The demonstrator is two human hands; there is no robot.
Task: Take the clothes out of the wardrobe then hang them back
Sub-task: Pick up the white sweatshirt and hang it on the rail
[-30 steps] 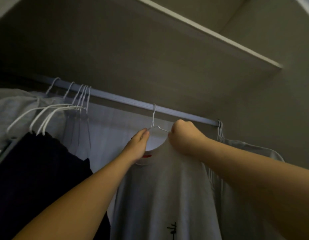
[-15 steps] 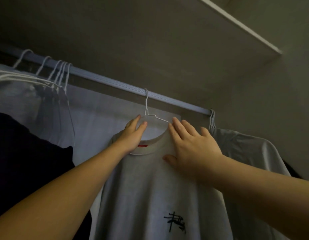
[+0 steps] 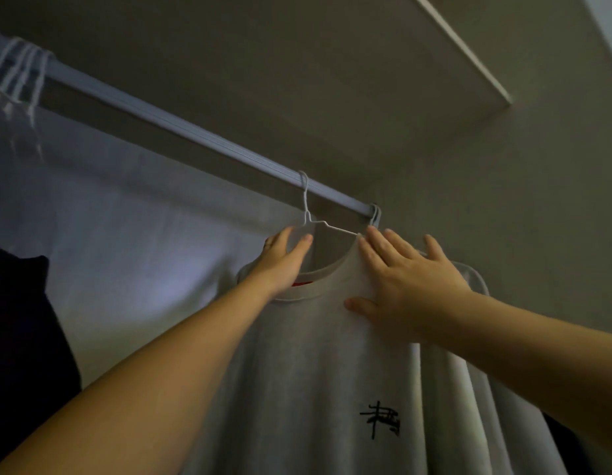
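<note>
**Shirt on rail, slid right; both hands flat on its shoulders**

Diff against half a second ago: your view tilts up and swings right, so the rail (image 3: 181, 126) runs steeper across frame and the shelf (image 3: 462, 53) above it crowds the top right corner. The dark garment (image 3: 20, 337) on the left has shrunk to an edge strip.

The grey T-shirt (image 3: 315, 389) hangs on its white wire hanger (image 3: 306, 214), hook over the rail. It sits further right than before, hook now close to the end-of-rail hangers (image 3: 376, 214) instead of well apart. Black print on the chest, red label inside the collar.

Your right hand (image 3: 407, 289) stays pressed flat on the shirt's right shoulder, fingers spread and extended, gripping nothing, same pose as before. Your left hand (image 3: 284, 265) stays on the left shoulder by the collar, fingers straight and loosely together, thumb up near the hanger wire; no closed grip visible.

The bunched empty hangers (image 3: 20, 70) at far left are blurred, now at the frame edge.
</note>
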